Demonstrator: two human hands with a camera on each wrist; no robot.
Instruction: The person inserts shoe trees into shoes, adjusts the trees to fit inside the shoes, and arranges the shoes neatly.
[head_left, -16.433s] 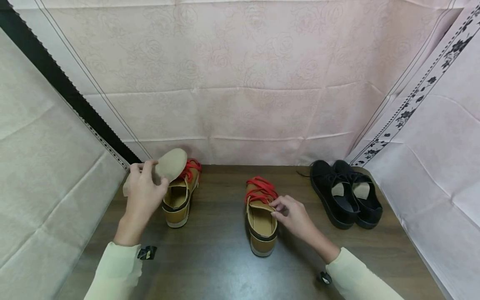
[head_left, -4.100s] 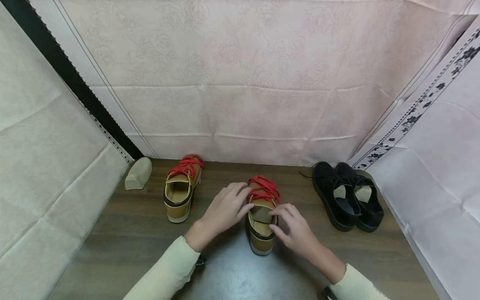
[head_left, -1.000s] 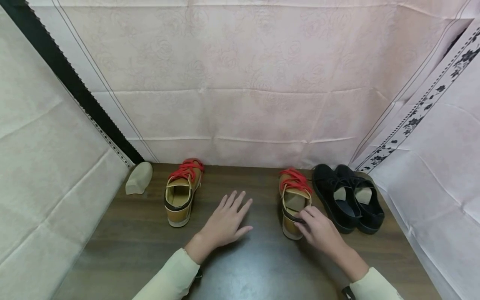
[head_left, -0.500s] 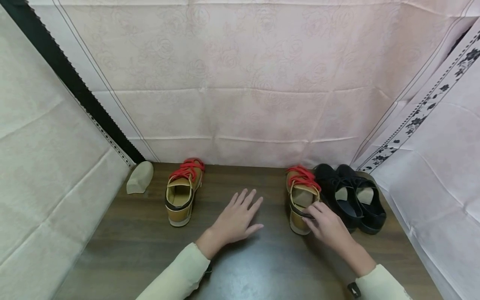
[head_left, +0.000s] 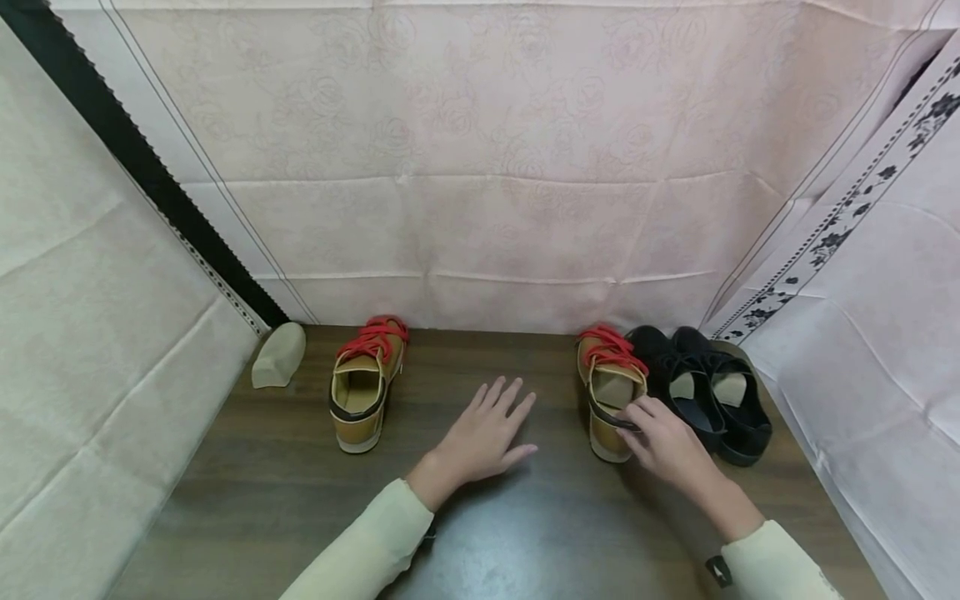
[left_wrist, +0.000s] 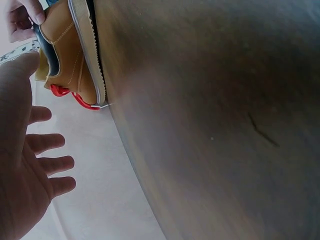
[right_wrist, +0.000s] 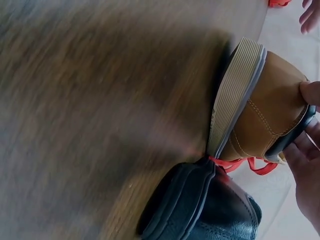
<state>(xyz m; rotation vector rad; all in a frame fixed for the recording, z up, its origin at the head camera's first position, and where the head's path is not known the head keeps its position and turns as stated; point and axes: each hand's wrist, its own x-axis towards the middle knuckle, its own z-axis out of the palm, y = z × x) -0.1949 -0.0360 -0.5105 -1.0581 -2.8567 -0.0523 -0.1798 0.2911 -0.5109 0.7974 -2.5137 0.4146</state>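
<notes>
My right hand (head_left: 663, 437) pinches the padded collar of a tan shoe (head_left: 607, 437) with red laces, thumb on one side and fingers on the other in the right wrist view. That shoe stands against the left one of two black shoes (head_left: 678, 392); a pale insert (head_left: 613, 390) shows inside it. My left hand (head_left: 480, 433) is spread with straight fingers over the tabletop, touching no shoe. Farther left stands the matching tan shoe (head_left: 358, 396), its inside bare at the heel. A loose cream shoe insert (head_left: 279, 356) lies at the far left corner.
A brown wood-grain surface (head_left: 247, 492) lies under everything. Pale cloth (head_left: 480, 208) hangs behind it, with more cloth at the left (head_left: 112, 350) and right (head_left: 885, 333). Both black shoes hold pale inserts, and a dark device sits at each wrist.
Earlier one insert was in my left hand; later one showed inside the right tan shoe. Since then my right hand has moved that shoe right, beside the black pair. My left hand drifted right.
</notes>
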